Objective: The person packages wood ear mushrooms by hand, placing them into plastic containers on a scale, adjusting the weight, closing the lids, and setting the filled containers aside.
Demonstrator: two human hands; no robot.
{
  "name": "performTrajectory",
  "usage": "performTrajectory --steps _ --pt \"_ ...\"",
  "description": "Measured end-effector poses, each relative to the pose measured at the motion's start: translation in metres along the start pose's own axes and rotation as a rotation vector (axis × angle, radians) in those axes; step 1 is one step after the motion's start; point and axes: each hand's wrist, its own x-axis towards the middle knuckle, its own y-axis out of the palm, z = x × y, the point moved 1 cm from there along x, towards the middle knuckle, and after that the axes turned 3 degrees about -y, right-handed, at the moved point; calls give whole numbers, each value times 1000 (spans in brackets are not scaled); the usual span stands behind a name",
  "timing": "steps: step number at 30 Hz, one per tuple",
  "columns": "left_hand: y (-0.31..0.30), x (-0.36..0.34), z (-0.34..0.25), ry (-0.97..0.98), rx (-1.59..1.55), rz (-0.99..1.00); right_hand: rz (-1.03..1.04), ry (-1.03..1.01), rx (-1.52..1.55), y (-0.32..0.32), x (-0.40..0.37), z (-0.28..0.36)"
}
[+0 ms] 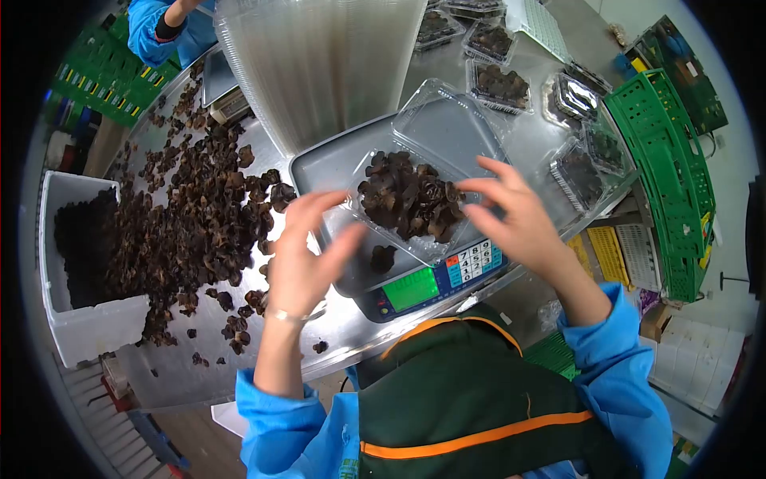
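A clear plastic container heaped with dark wood-ear mushrooms stands on the grey tray of a scale, its clear lid folded open toward the back. My left hand is at the container's left side, slightly blurred, fingers apart and holding nothing. At the right edge of the heap is my right hand, its fingers spread with the tips at or near the mushrooms. One loose mushroom piece lies on the tray in front of the container.
A large mushroom pile spills from a white box at left. Behind the scale rises a tall stack of clear containers. Filled containers stand back right, beside green crates. A co-worker's blue sleeve shows back left.
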Motion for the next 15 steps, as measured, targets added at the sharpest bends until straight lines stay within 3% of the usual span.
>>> performTrajectory --steps 2,4,5,6,7,8,10,12,14,15 --pt "-10 -36 38 -392 -386 -373 -320 -107 -119 -15 -24 -33" --pt "-23 -82 82 -501 -273 -585 -489 553 389 -27 -57 -52" --pt "-24 -109 102 -612 -392 -666 -484 565 389 -32 -65 -61" --pt "-24 -131 116 -726 -511 -742 -653 611 749 -36 -76 -71" --pt "-23 -144 121 -739 -509 -728 -825 645 1108 -35 -86 -77" --pt "-22 -156 124 -778 -573 -727 -831 666 1097 -32 -90 -81" --pt "-13 -163 118 -808 -607 -719 -800 763 1504 -27 -92 -90" --pt "2 -141 95 -769 -526 -622 -789 836 1615 -20 -82 -87" --pt "20 -117 72 -621 -490 -472 -610 899 2096 -10 -73 -86" --pt "29 -106 64 -550 -439 -353 -619 901 2096 -8 -67 -81"
